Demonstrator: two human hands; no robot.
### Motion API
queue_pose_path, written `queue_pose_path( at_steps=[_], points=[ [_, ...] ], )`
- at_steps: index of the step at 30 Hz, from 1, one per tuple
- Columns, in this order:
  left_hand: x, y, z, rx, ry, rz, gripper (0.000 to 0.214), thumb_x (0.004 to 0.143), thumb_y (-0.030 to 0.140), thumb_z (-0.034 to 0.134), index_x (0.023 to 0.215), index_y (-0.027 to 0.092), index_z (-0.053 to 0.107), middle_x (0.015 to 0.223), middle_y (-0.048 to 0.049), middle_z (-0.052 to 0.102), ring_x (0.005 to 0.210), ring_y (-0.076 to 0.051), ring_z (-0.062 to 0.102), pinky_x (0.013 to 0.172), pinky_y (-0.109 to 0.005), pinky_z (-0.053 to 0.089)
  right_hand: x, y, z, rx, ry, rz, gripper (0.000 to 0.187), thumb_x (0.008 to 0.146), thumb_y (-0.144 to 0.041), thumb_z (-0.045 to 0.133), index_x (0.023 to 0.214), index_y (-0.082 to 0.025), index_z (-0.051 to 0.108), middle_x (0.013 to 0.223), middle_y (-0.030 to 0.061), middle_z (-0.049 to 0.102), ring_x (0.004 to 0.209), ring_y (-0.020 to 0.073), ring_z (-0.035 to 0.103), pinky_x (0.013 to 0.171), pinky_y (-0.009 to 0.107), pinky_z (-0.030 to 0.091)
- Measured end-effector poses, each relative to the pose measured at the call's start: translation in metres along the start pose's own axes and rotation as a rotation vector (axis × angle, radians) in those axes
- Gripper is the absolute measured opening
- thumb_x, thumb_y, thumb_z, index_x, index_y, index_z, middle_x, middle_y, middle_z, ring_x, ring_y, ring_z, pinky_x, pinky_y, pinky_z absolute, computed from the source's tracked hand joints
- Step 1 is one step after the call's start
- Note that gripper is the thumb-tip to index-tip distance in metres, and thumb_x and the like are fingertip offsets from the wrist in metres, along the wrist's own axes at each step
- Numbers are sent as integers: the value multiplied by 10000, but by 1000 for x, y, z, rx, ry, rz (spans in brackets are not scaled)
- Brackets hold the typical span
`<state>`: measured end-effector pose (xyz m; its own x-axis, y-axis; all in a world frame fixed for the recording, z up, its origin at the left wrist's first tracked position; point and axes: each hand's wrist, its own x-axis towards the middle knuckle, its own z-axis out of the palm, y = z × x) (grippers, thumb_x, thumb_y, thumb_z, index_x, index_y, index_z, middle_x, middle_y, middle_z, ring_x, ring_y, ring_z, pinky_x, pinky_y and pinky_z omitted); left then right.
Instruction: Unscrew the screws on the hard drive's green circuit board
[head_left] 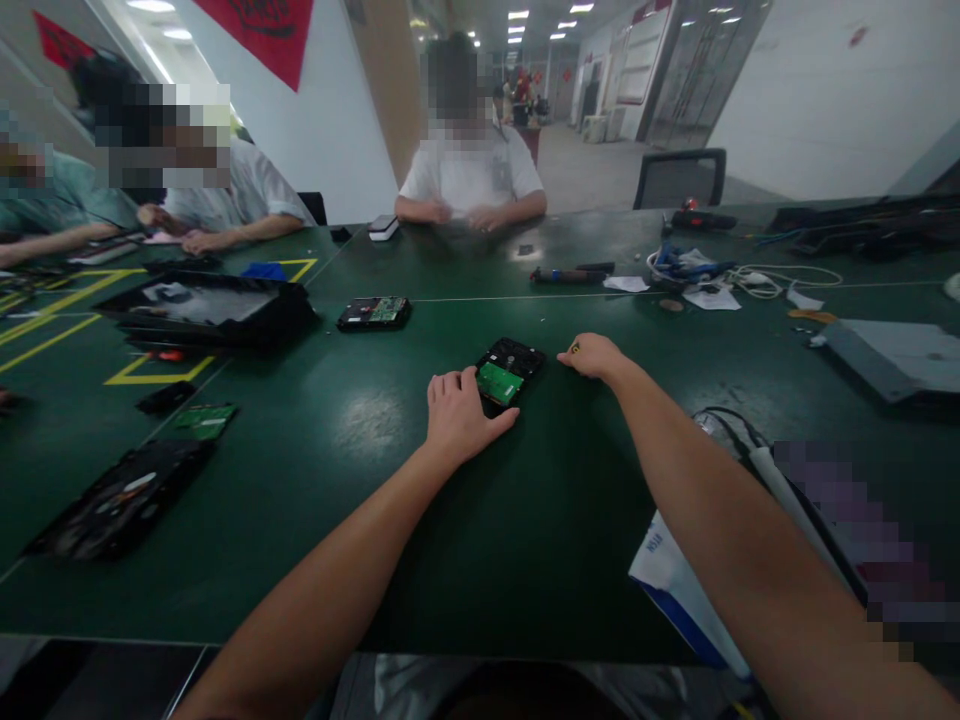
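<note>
A hard drive (510, 368) lies flat on the green table, its green circuit board facing up beside a black metal casing. My left hand (459, 412) grips this drive at its near left corner, fingers along the left side and thumb by the front edge. Just right of the drive, apart from it, my right hand (596, 356) is closed in a pinch. A bit of a small yellow-and-black thing (576, 348) shows at its fingers; the rest is hidden. Another hard drive (375, 312) rests farther off to the left.
Left are a black tray (217, 305), a dark open casing (124, 495) and a green circuit board (202, 421). On the right lie a grey metal box (892, 355), cables (690, 265) and a white-and-blue packet (667, 580). A person (472, 175) sits opposite; others sit left.
</note>
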<state>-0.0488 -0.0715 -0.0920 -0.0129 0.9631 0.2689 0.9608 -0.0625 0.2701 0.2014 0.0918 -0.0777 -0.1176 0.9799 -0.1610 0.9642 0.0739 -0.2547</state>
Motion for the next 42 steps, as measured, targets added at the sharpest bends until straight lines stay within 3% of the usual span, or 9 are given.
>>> queue_pose_path(
  at_steps=[3, 7, 12, 15, 19, 22, 31, 35, 42],
  points=[
    [-8, 8, -5, 34, 6, 22, 953, 794, 794, 656, 1431, 104, 500, 1324, -241, 603, 1285, -436, 520, 1157, -591, 358, -4, 0, 0, -20, 11, 14, 353, 933, -514, 695, 955, -165, 748, 887, 126, 773, 879, 259, 740, 766, 324, 530],
    [-14, 15, -10, -44, -24, 87, 813, 875, 762, 595, 1384, 131, 533, 1270, -211, 649, 1203, -405, 584, 1067, -564, 452, -14, 1, 0, -45, 52, -41, 356, 964, -494, 657, 1069, -163, 734, 1129, 156, 772, 1050, 284, 718, 833, 331, 515],
    [-4, 10, -5, -204, -25, 131, 438, 1046, 514, 479, 1308, 177, 577, 987, -106, 726, 981, -306, 673, 958, -487, 524, -28, 6, 3, -45, 104, -72, 270, 993, -325, 604, 1140, -133, 723, 1175, 171, 762, 1086, 283, 711, 882, 331, 500],
    [11, -9, 5, -228, 67, 114, 315, 1056, 345, 470, 1290, 182, 603, 1066, -122, 723, 1067, -301, 660, 971, -463, 530, -35, 10, 6, -25, 128, -47, 273, 992, -308, 597, 1135, -116, 730, 1148, 184, 765, 1045, 292, 723, 861, 344, 507],
    [31, -35, 19, -306, 51, 63, 357, 1019, 282, 524, 1341, 148, 602, 1272, -169, 683, 1217, -303, 630, 1077, -484, 502, -44, 15, 10, 7, 148, -24, 281, 990, -336, 612, 1088, -109, 747, 1120, 203, 767, 1046, 314, 721, 862, 367, 510],
    [46, -40, 26, -362, -29, 40, 409, 1040, 300, 485, 1416, 166, 571, 1417, -170, 637, 1355, -305, 572, 1155, -507, 450, -50, 20, 13, 50, 161, -15, 302, 981, -379, 622, 1074, -124, 757, 1102, 185, 770, 1022, 307, 719, 850, 371, 512],
    [109, -6, 25, -409, -141, 88, 683, 1073, 569, 384, 1581, 116, 432, 1639, -198, 467, 1543, -326, 410, 1261, -472, 315, -56, 36, 15, 206, 190, -7, 204, 876, -335, 687, 950, -173, 786, 975, 96, 777, 861, 226, 698, 725, 309, 485],
    [110, 1, 28, -503, -192, 54, 737, 1060, 649, 342, 1598, 151, 413, 1543, -177, 587, 1417, -318, 563, 1170, -453, 424, -54, 36, 20, 233, 211, -13, 209, 907, -331, 653, 953, -174, 784, 966, 91, 776, 830, 200, 690, 714, 292, 473],
    [81, -8, 28, -434, -108, 103, 683, 1066, 604, 382, 1553, 135, 477, 1436, -165, 663, 1372, -320, 565, 1161, -472, 420, -53, 38, 23, 247, 219, -15, 223, 930, -356, 659, 985, -183, 788, 1041, 90, 778, 871, 193, 696, 752, 281, 486]
  ],
)
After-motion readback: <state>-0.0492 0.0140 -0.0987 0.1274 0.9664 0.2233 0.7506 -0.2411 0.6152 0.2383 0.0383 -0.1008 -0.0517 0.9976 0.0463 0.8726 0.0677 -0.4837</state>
